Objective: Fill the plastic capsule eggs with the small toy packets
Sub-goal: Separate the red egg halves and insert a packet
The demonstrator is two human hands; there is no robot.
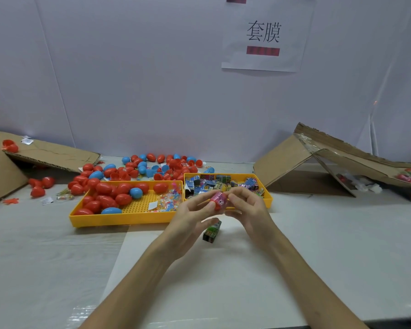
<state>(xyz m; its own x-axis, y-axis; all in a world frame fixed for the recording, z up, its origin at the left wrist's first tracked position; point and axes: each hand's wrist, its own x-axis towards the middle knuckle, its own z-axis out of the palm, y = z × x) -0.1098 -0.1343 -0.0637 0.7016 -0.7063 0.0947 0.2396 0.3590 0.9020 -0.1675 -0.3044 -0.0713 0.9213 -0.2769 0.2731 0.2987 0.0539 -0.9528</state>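
You are holding a red plastic capsule egg up between both hands, just above the white bench and in front of the two trays. Your left hand is pinching the egg from its left side with thumb and fingertips. Your right hand is pinching a pink toy packet, which is sitting at the top of the egg and touching it. How far the packet is reaching into the egg cannot be told, because your fingers are covering the join.

Under your hands, a green and black toy packet is lying on the bench, apart from everything else.

Beyond your left hand, a yellow plastic tray with a gridded floor is holding red and blue capsule eggs on its left side. On its right side are a heap of small clear and coloured toy pieces and a white paper slip. Touching it on the right, a second yellow plastic tray is holding a pile of printed toy packets.

Behind both trays, more loose red and blue eggs are lying scattered across the bench. A flattened brown cardboard sheet is leaning at the far left, and a folded brown cardboard box is standing at the far right. A white paper sign with black characters is hanging on the wall.
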